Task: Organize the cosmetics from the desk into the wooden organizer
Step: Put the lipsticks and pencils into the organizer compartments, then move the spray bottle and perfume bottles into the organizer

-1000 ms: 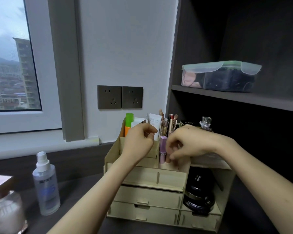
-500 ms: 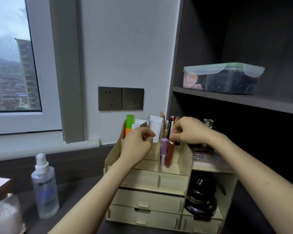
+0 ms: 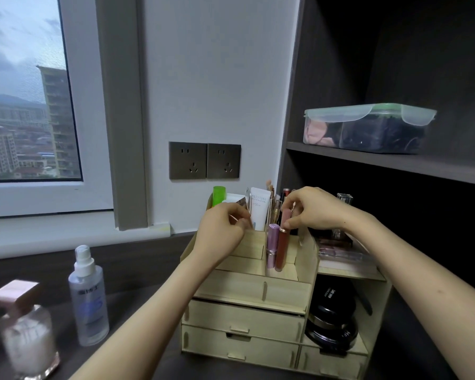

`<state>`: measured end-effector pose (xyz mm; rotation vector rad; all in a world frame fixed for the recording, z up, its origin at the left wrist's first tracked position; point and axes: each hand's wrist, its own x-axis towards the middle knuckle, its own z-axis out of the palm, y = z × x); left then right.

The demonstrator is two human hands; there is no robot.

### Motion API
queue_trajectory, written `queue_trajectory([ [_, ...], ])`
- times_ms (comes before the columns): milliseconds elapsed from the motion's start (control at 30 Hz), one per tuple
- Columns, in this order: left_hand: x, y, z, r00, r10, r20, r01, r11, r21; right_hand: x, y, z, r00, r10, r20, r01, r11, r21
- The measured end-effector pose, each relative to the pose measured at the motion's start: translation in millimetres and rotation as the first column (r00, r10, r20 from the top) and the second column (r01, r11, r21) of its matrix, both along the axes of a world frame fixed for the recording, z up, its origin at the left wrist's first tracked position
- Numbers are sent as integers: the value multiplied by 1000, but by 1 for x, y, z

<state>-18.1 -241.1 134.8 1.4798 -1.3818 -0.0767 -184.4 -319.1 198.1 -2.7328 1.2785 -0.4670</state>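
Observation:
A pale wooden organizer with drawers stands on the dark desk. My right hand pinches the pink cap of a reddish-brown lip gloss tube that stands upright in a front top slot beside a purple lipstick. At the top slots on the left, my left hand grips a small metallic sachet. Behind stand a white tube, a green-capped tube and brushes.
A clear spray bottle and a pink-capped glass jar stand on the desk at left. Black compacts fill the organizer's right cubby. A lidded plastic box sits on the dark shelf above. Wall sockets lie behind.
My right hand rose from low in the front slots to the top of the lip gloss tube, which now stands beside the purple lipstick. My left hand stayed at the left slots.

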Motion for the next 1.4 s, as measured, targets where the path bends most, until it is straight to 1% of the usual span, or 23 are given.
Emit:
queue_trajectory([
  [67,1,4,2,1000,4,1,-4,1000,4,1,1,-1,1000,-5,2,5,1000,4],
  [200,6,13,6,1000,15,7,-15,1000,10,3,3,1,996,-52,-76,47,997,-65],
  [300,15,24,12,999,43,28,-43,999,6,0,12,11,994,-86,-61,76,985,-157],
  [367,26,36,16,996,75,46,-75,997,-3,4,25,16,998,-68,-12,64,970,-236],
  [433,41,57,20,990,120,68,-120,993,-14,17,48,15,996,26,91,-3,970,-244],
  [500,57,82,21,980,181,77,-179,983,-33,39,79,8,971,160,176,-121,970,-209],
  [600,86,130,18,935,349,69,-345,936,-64,78,122,-20,912,357,202,-342,934,-105],
  [700,115,176,3,854,518,54,-517,856,-34,122,144,-60,870,444,215,-464,885,51],
  [767,134,198,-17,781,624,38,-625,780,26,153,150,-88,879,414,235,-452,881,137],
  [833,147,213,-45,718,695,41,-696,712,96,181,151,-108,892,358,275,-418,886,202],
  [900,150,217,-73,697,715,51,-712,683,166,205,152,-123,888,303,345,-399,882,252],
  [967,152,214,-98,690,723,27,-706,664,247,227,151,-133,884,240,402,-372,881,291],
  [1033,153,208,-115,696,716,-58,-661,670,339,245,149,-141,883,183,432,-339,886,318],
  [1067,155,203,-122,700,707,-101,-638,682,359,252,149,-145,884,158,441,-323,887,329],
  [1167,160,191,-134,698,699,-158,-618,698,362,267,147,-156,887,109,450,-284,895,343],
  [1267,161,185,-136,668,714,-210,-632,693,346,274,146,-161,886,94,454,-263,908,325],
  [1400,163,183,-138,652,725,-220,-647,684,335,268,147,-157,870,95,484,-256,926,278],
])
